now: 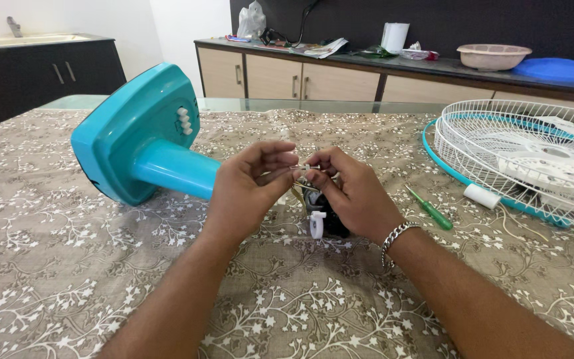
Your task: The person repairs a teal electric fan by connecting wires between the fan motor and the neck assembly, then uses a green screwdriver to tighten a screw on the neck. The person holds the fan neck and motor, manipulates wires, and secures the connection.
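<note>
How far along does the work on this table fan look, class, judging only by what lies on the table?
Done: the white wire grille lies off to the right, and the blue fan stand lies on its side. In hand: the left hand and right hand pinch a thin metal shaft above a small black part. Left: the green screwdriver lies unused, and nothing is rejoined.

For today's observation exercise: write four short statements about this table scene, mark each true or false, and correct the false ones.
1. The blue fan stand lies on its side. True.
2. The green screwdriver is in the right hand. False: it lies on the tablecloth.
3. Both hands pinch a small part; the left hand meets the right. True.
4. The white fan grille stands upright. False: it lies flat.
</note>
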